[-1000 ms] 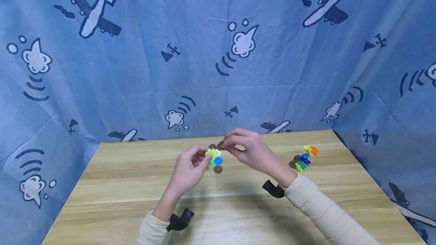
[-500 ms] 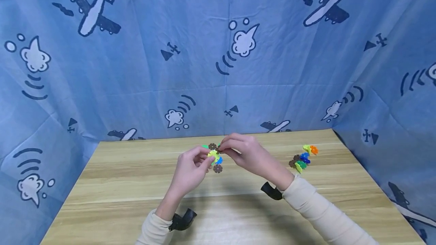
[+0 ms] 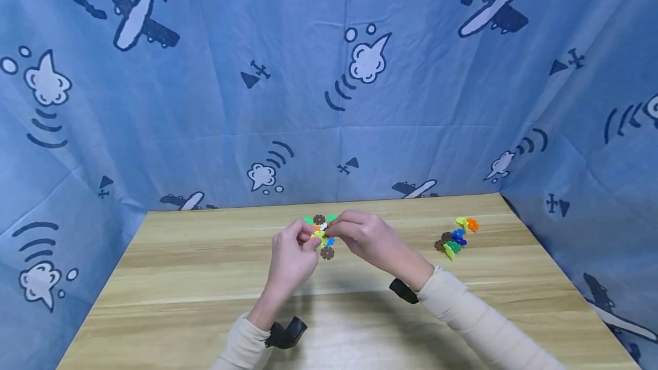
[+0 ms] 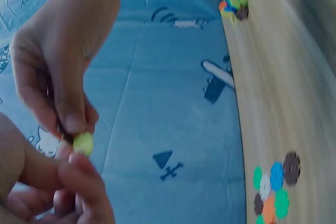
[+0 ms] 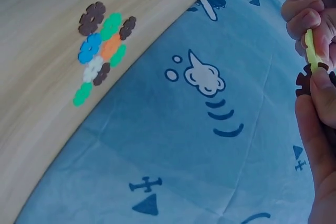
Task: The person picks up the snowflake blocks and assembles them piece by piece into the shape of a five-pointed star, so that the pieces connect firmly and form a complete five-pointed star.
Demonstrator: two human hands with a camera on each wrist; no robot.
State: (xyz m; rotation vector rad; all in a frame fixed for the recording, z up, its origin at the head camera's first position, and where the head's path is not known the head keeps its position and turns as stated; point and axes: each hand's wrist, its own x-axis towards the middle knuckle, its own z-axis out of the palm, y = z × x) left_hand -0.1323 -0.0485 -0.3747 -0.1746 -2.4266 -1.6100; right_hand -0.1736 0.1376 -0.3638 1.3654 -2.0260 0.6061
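Observation:
My left hand (image 3: 293, 253) pinches a yellow notched snowflake disc (image 5: 311, 50) between thumb and fingers, above the table. In my right hand (image 3: 367, 238) is a brown snowflake disc (image 5: 303, 81), also pinched. The two discs meet at their edges, crossing at an angle in the right wrist view; how deep the slots sit in each other is hidden by fingers. Below the hands, several loose discs lie flat: a blue disc (image 5: 90, 48), an orange disc (image 5: 110, 48), a white disc (image 5: 93, 68), plus green and brown ones, such as a large brown disc (image 3: 327, 253).
A small pile of snowflake discs (image 3: 454, 241), in brown, blue, green, yellow and orange, lies at the right of the wooden table (image 3: 205, 278). A blue printed curtain (image 3: 308, 101) hangs behind and at both sides. Black wrist mounts (image 3: 286, 333) are on both wrists.
Both hands have drawn closer together; the brown disc in the right hand has come down against the yellow disc. The orange disc on the table has come into sight. The head view has shifted slightly.

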